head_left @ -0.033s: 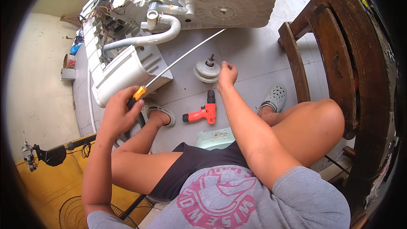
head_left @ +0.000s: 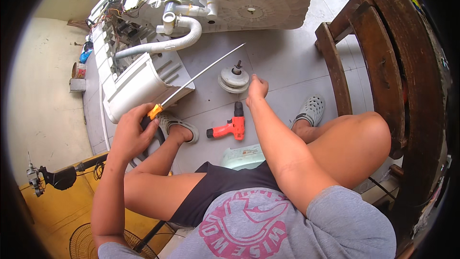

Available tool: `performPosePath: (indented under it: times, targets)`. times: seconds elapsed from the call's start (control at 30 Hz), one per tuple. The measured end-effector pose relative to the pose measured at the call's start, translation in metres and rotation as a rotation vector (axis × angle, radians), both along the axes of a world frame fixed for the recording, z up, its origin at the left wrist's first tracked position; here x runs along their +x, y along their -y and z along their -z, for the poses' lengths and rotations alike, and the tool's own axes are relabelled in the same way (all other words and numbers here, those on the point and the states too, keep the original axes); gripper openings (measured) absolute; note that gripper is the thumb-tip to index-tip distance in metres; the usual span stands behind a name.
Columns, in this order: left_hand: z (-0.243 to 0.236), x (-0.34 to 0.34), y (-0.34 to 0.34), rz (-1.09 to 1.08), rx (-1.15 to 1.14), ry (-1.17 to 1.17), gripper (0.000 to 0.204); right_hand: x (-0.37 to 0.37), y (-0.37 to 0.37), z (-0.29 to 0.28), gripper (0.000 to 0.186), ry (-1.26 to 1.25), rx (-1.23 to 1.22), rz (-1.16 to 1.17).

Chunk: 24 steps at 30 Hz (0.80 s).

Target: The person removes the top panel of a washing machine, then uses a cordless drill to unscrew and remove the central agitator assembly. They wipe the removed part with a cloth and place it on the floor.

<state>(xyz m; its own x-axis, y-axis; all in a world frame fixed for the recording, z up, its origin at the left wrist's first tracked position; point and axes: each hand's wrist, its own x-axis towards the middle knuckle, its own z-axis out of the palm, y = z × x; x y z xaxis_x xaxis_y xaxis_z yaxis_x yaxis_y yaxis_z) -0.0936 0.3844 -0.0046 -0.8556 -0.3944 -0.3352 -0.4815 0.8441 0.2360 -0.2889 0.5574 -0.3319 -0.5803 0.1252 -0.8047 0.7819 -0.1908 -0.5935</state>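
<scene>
Across the pale grey tiled floor [head_left: 282,57] I see a red-and-black pistol-shaped cordless drill [head_left: 235,127] on its side, a whitish round part with a dark upright shaft [head_left: 233,82] just beyond, and a white plastic machine casing [head_left: 132,86] further left

The screwdriver [head_left: 203,74] at eleven o'clock has a smooth metal rod and a shiny plastic handle. The wheel [head_left: 233,84] at twelve looks dull, with a dark metal post. At six o'clock from it, the drill [head_left: 231,127] is hard plastic. The hose [head_left: 176,44], past the screwdriver at eleven, is bumpy plastic. The chair [head_left: 378,60] at two is worn wood. The shirt [head_left: 297,232] at six is soft, matt cloth.
</scene>
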Motion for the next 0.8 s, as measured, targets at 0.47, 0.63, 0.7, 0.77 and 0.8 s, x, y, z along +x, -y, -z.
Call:
performPosePath:
  times: [0.47, 0.63, 0.7, 0.77, 0.8]
  targets:
    - [0.017, -0.081, -0.008, 0.261, -0.315, 0.238, 0.041, 0.009, 0.046, 0.092, 0.096, 0.441, -0.747, 0.227]
    - [0.026, -0.101, -0.013, 0.402, -0.438, 0.265, 0.034, 0.004, 0.042, 0.095, 0.089, 0.384, -0.632, 0.21]
    - [0.025, -0.109, -0.015, 0.43, -0.462, 0.268, 0.034, 0.0, 0.039, 0.09, 0.092, 0.384, -0.596, 0.202]
    - [0.022, -0.116, -0.017, 0.456, -0.48, 0.263, 0.034, -0.005, 0.036, 0.085, 0.098, 0.407, -0.573, 0.217]
    - [0.021, -0.12, -0.017, 0.469, -0.486, 0.256, 0.034, -0.006, 0.035, 0.082, 0.099, 0.407, -0.568, 0.221]
